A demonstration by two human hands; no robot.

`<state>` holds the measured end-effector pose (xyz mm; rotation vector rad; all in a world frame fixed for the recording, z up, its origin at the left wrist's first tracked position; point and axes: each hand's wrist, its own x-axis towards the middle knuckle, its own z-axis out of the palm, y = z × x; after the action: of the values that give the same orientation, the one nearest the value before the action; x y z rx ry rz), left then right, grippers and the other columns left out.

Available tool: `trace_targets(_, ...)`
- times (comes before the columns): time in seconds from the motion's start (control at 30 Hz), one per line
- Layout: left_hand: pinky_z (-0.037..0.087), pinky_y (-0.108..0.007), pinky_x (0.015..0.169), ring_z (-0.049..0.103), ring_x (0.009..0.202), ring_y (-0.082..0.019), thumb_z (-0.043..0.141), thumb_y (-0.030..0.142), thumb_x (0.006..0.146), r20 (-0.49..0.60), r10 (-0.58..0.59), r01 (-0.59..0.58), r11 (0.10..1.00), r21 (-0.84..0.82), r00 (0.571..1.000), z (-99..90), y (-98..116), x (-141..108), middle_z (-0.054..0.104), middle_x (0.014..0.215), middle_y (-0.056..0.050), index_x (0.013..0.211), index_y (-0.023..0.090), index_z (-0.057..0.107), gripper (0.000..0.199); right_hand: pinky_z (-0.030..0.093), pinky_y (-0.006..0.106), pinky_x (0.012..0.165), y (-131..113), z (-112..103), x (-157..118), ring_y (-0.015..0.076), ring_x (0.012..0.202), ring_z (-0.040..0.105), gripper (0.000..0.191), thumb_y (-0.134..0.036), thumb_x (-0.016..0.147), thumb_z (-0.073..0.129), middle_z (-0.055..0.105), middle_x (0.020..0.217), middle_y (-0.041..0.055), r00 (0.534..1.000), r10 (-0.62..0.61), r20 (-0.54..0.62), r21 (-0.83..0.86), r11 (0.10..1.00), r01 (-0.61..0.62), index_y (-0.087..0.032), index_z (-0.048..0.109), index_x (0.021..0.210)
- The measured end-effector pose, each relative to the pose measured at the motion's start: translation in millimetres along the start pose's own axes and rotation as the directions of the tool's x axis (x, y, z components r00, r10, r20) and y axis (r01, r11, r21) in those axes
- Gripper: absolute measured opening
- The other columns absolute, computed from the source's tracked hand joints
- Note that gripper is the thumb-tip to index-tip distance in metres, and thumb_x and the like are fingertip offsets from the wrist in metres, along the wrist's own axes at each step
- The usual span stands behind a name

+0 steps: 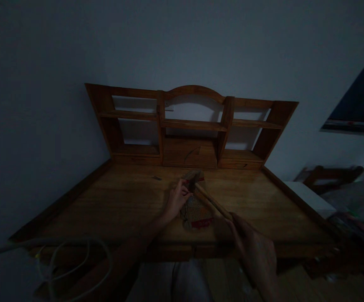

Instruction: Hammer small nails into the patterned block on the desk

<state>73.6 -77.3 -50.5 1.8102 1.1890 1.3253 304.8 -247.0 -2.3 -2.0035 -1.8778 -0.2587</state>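
My right hand (253, 245) is wrapped round the lower end of a light wooden handle. The handle slants up and left to a dark head, and the tool looks like a hammer (213, 202). Its head is over a brown patterned piece of material (197, 209) with red patches, which lies on the wooden desk (122, 201). Beside the head is my left hand (178, 196), its fingers pinched together at the left edge of the material. Dim light hides what sits between those fingertips.
A small grey piece (157, 178) lies on the desk, left of the material. Behind rises a wooden shelf unit (194, 123) with drawers. A pale looped cable (106, 251) hangs at the lower left. A wooden chair (333, 176) and a white surface (310, 199) stand at the right.
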Motion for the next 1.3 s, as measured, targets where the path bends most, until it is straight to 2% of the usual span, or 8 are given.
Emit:
trace_targets(0.2,0.05,-0.024,0.063,0.067,0.072,-0.016,0.067,0.023,0.077,0.037,-0.004,0.007,0.997,-0.082,0.999,1.0,-4.4,-2.3,0.066,0.078,0.0,0.109,0.022,0.048,0.037,0.051,0.035,0.065,-3.4,5.0,0.3,0.0278,0.081,0.071,0.042,-0.053,0.094,0.041,0.073,0.099,0.004,0.991,0.118,0.059,0.201,0.971,-0.127,-0.032,0.061,0.125)
trace_targets(0.33,0.053,-0.029,0.069,0.068,0.073,-0.018,0.071,0.027,0.071,0.145,-0.034,0.072,0.962,-0.265,0.989,-13.1,-18.4,13.7,0.068,0.078,-0.003,0.099,0.019,0.053,0.034,0.051,0.035,0.075,10.4,17.5,12.8,0.0292,0.096,0.067,0.048,-0.059,0.091,0.043,0.072,0.102,0.0074,0.973,0.185,0.136,0.526,0.819,-0.229,-0.025,0.065,0.118)
trace_targets(0.43,0.053,-0.033,0.075,0.068,0.08,-0.021,0.073,0.033,0.067,0.166,-0.051,0.099,0.951,-0.293,0.985,-47.2,-36.5,41.8,0.07,0.081,-0.007,0.091,0.017,0.059,0.031,0.051,0.033,0.076,27.9,32.0,26.0,0.0281,0.095,0.066,0.052,-0.057,0.09,0.045,0.072,0.102,0.0103,0.975,0.128,0.179,0.724,0.654,-0.219,-0.017,0.066,0.116)
trace_targets(0.63,0.052,-0.035,0.07,0.067,0.071,-0.023,0.071,0.035,0.063,0.07,-0.162,0.158,0.986,0.056,0.984,-141.9,-76.9,91.2,0.071,0.072,-0.006,0.075,0.017,0.064,0.022,0.048,0.029,0.06,51.0,49.4,39.2,0.0264,0.077,0.066,0.063,-0.063,0.081,0.055,0.071,0.08,0.0087,0.928,0.226,0.298,0.771,0.516,-0.373,-0.008,0.066,0.111)
trace_targets(0.77,0.05,-0.033,0.069,0.066,0.071,-0.024,0.074,0.036,0.055,0.087,-0.19,0.174,0.971,0.165,0.978,-175.6,-89.9,101.3,0.07,0.068,-0.004,0.067,0.019,0.066,0.022,0.044,0.025,0.053,55.0,52.2,41.9,0.0219,0.065,0.064,0.066,-0.065,0.079,0.056,0.066,0.067,0.0042,0.89,0.239,0.387,0.781,0.427,-0.455,-0.009,0.066,0.111)
trace_targets(0.97,0.048,-0.031,0.069,0.064,0.071,-0.022,0.075,0.042,0.05,0.174,-0.217,0.186,0.967,0.175,0.961,-174.4,-104.4,112.8,0.07,0.068,-0.003,0.062,0.02,0.065,0.027,0.04,0.024,0.05,55.9,53.3,47.4,0.018,0.059,0.058,0.059,-0.062,0.079,0.058,0.06,0.062,0.001,0.881,0.225,0.415,0.796,0.38,-0.472,-0.011,0.067,0.108)
trace_targets(1.13,0.046,-0.028,0.063,0.061,0.065,-0.02,0.076,0.042,0.047,0.222,-0.23,0.192,0.965,0.179,0.947,-170.1,-112.5,121.0,0.068,0.064,-0.002,0.058,0.021,0.061,0.028,0.034,0.022,0.043,54.2,50.3,47.6,0.015,0.05,0.052,0.061,-0.063,0.079,0.056,0.059,0.059,0.0013,0.879,0.238,0.412,0.781,0.406,-0.476,-0.011,0.068,0.107)
trace_targets(1.3,0.044,-0.027,0.062,0.059,0.062,-0.018,0.076,0.041,0.049,0.226,-0.222,0.18,0.965,0.193,0.949,-168.3,-115.2,121.9,0.065,0.062,-0.002,0.058,0.02,0.058,0.028,0.039,0.023,0.048,53.1,45.6,47.3,0.0169,0.058,0.057,0.058,-0.062,0.079,0.056,0.063,0.065,0.0026,0.888,0.241,0.391,0.769,0.446,-0.459,-0.013,0.07,0.106)
